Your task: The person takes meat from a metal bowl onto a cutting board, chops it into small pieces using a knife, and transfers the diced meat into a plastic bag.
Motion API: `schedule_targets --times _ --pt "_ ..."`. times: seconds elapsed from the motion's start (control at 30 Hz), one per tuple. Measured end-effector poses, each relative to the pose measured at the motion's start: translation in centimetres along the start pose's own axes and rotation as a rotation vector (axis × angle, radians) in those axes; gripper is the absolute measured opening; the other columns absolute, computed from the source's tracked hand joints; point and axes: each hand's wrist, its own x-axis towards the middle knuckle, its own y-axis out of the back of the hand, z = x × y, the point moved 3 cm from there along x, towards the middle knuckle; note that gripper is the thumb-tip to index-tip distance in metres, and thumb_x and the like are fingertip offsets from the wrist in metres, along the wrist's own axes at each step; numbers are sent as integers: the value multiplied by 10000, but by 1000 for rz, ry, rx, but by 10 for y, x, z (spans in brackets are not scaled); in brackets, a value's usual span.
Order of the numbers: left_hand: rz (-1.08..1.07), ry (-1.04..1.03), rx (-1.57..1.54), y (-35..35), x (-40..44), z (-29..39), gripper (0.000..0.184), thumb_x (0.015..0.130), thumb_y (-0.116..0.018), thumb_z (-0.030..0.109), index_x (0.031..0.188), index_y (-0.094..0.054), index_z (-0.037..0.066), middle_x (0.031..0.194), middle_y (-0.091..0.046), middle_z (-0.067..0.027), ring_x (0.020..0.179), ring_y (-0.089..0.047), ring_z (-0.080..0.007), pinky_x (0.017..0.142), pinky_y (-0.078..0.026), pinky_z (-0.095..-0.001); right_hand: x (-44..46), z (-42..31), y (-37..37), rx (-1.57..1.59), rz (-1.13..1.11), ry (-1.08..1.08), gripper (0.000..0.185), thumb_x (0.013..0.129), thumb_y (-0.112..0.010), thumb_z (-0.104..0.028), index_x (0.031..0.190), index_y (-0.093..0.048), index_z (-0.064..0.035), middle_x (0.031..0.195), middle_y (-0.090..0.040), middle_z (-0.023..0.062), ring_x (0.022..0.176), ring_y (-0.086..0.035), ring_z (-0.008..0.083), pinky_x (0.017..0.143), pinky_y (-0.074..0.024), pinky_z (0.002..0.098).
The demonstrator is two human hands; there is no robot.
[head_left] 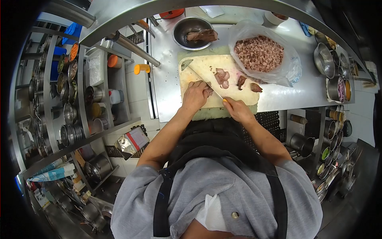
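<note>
On the cream cutting board [203,63], my left hand [195,95] presses on a piece of meat [209,88], its fingers bent together over it. My right hand [238,110] is closed round the yellow handle of a knife [216,93]. The blade runs up and left across the board, beside my left fingertips. Right of the blade lie pale meat slices [222,77] and two darker pieces, one of them a dark chunk [256,87] at the board's right side. The underside of the held meat is hidden.
A metal bowl [193,33] with a large meat piece stands behind the board. Right of it, an open plastic bag [294,65] holds diced meat [259,53]. Metal bowls [324,59] stand at the right. A metal rail [137,49] rises at the left, near shelves of pans.
</note>
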Motion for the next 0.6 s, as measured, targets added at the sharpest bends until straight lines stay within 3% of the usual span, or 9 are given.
schedule_targets --times 0.2,0.4,0.6 --pt "-11 -22 31 7 0 4 210 851 -647 88 1051 -654 24 1057 -661 -170 1000 -597 -385 877 -512 -464 34 -4 -9 -22 18 28 332 1036 -517 -344 1158 -652 -66 838 -673 280 841 -652 470 755 -509 520" --pt "34 46 -95 12 -9 2 216 856 -664 72 1057 -642 -2 1098 -622 -218 1024 -593 -407 887 -511 -474 -2 -9 13 26 -3 -31 350 1033 -527 -356 1186 -656 -69 849 -680 274 844 -659 466 761 -509 513" --pt "91 -28 -25 1 -5 0 154 821 -677 37 962 -618 14 974 -632 -178 954 -596 -389 830 -496 -478 -10 -9 14 25 -43 -12 335 1034 -524 -346 1156 -661 -65 852 -681 275 832 -658 473 759 -508 517"
